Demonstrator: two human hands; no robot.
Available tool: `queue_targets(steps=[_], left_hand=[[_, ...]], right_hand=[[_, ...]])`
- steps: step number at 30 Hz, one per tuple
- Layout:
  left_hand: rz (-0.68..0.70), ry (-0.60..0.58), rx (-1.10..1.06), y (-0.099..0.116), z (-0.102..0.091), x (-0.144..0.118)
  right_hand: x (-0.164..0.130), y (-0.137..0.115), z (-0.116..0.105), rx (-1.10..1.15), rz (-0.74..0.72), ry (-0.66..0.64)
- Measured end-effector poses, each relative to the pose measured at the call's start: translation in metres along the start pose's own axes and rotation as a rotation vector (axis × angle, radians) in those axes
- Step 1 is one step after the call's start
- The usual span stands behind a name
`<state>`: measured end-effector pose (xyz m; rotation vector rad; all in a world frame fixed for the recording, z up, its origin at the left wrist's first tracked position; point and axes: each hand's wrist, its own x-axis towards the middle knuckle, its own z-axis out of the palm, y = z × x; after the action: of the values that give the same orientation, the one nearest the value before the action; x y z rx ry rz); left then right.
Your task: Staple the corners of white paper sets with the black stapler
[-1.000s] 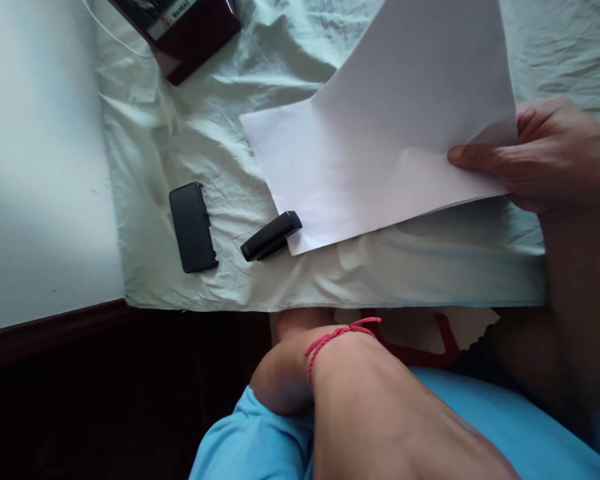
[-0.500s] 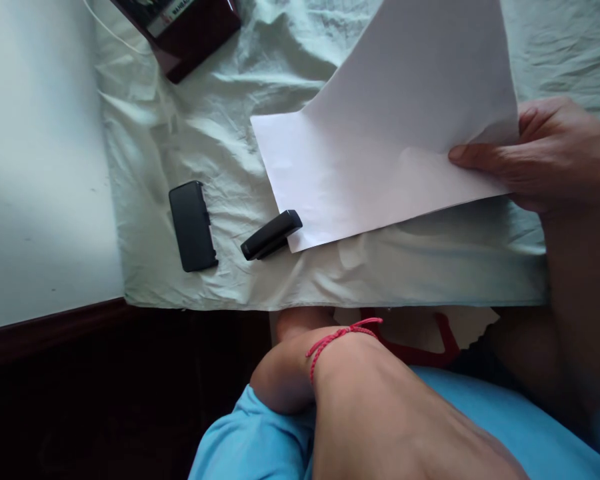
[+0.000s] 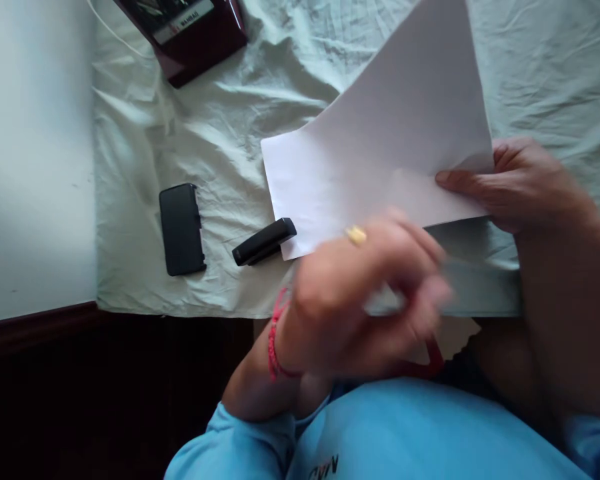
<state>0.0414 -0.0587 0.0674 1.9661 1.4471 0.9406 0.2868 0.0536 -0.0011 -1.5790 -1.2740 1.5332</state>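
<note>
My right hand (image 3: 520,183) pinches white sheets of paper (image 3: 380,133) at their near right side, thumb on top. The far part of the paper bows upward. A black stapler (image 3: 264,241) lies at the paper's near left corner and overlaps its edge; whether the corner sits in its jaw I cannot tell. My left hand (image 3: 365,293), with a gold ring and a red string bracelet (image 3: 275,340), hovers over the near edge of the paper and bed-like surface. Motion blurs its curled fingers, and nothing shows clearly in them.
A black phone or phone case (image 3: 182,229) lies left of the stapler. At the far left stands a dark red glossy box (image 3: 203,50) with a white cable (image 3: 115,30) beside it. A wrinkled pale green cloth (image 3: 220,160) covers the surface. A white wall (image 3: 35,167) bounds the left.
My left hand has swung up from near my body to the cloth's near edge. The paper and right hand appear slightly lower and further left, partly because the view shifted.
</note>
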Motion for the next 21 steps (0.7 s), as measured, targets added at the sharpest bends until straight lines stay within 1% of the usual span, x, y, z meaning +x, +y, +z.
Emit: queue_targets(steps=[1,2,3,4,5,6,7,8,10,11,12,13,14,15,16,18,19,21], left_hand=[[0.024,0.177,-0.025,-0.006,0.000,0.005],[0.000,0.310,0.018,-0.012,0.000,0.009],[0.015,0.428,0.070,-0.019,-0.003,0.012],[0.019,0.523,0.097,-0.028,-0.007,0.015],[-0.037,0.578,0.128,-0.037,-0.013,0.017],[-0.088,0.604,0.170,-0.046,-0.020,0.017],[-0.144,0.611,0.228,-0.056,-0.028,0.017],[-0.204,0.583,0.299,-0.066,-0.035,0.015],[-0.299,0.477,0.455,-0.087,-0.044,0.010],[-0.329,0.431,0.504,-0.097,-0.045,0.007],[-0.346,0.410,0.520,-0.106,-0.043,0.003],[-0.368,0.359,0.518,-0.113,-0.039,-0.002],[-0.385,0.311,0.517,-0.119,-0.034,-0.006],[-0.402,0.289,0.530,-0.123,-0.028,-0.009],[-0.410,0.288,0.553,-0.125,-0.021,-0.013],[-0.396,0.316,0.597,-0.122,-0.010,-0.017],[-0.373,0.319,0.609,-0.118,-0.006,-0.018],[-0.308,0.278,0.605,-0.105,-0.001,-0.019]], right_hand=[[0.000,0.002,-0.001,0.004,-0.011,-0.003],[0.001,0.004,-0.003,0.009,-0.013,-0.008],[0.002,0.006,-0.004,0.025,-0.010,-0.011],[0.002,0.008,-0.005,0.046,-0.004,-0.009],[0.003,0.009,-0.006,0.066,0.004,-0.012],[0.004,0.010,-0.006,0.082,0.018,-0.017],[0.005,0.010,-0.007,0.095,0.039,-0.028],[0.005,0.010,-0.007,0.101,0.061,-0.035],[0.006,0.010,-0.008,0.125,0.086,-0.039],[0.006,0.009,-0.008,0.129,0.096,-0.035],[0.005,0.009,-0.008,0.129,0.100,-0.026],[0.004,0.009,-0.008,0.123,0.101,-0.017],[0.003,0.009,-0.008,0.114,0.103,-0.011],[0.002,0.009,-0.007,0.108,0.106,-0.006],[0.000,0.009,-0.007,0.107,0.110,-0.002],[-0.004,0.010,-0.007,0.118,0.123,0.009],[-0.006,0.010,-0.007,0.120,0.128,0.020],[-0.011,0.011,-0.011,0.104,0.131,0.046]])
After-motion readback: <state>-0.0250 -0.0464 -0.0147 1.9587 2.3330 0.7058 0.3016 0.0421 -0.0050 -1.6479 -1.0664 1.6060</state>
